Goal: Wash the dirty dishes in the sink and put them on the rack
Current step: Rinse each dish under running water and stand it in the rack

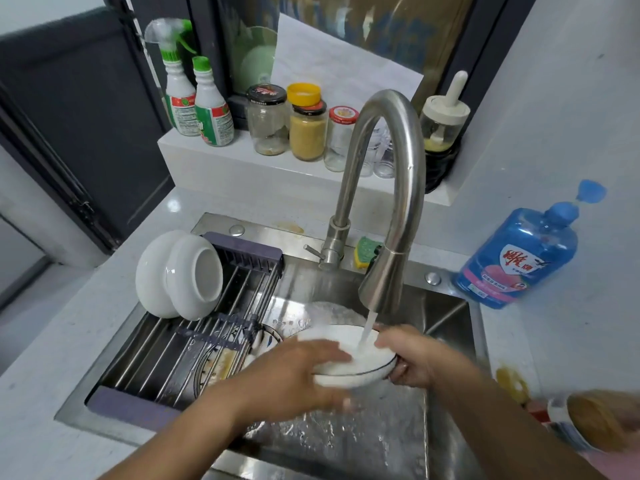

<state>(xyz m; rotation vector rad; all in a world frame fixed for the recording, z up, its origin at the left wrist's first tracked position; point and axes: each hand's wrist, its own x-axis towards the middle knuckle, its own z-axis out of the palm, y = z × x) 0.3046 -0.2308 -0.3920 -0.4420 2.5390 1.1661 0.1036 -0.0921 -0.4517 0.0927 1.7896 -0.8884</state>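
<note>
A white bowl with a dark rim line (360,365) is held over the steel sink (446,317) under the running tap (381,282); water falls into it. My right hand (412,358) grips its right rim, thumb inside. My left hand (294,379) grips its left side, fingers over the rim. Two white bowls (180,275) lean on their sides at the far left of the roll-up rack (194,344) that spans the sink's left half. Below the rack lies a patterned dirty plate (221,365), partly hidden by the bars.
A blue dish-soap bottle (516,258) stands on the counter at the right. A green-yellow sponge (367,251) lies behind the tap. Jars and spray bottles (204,102) line the window ledge. A brown-capped bottle (595,420) lies at the right edge.
</note>
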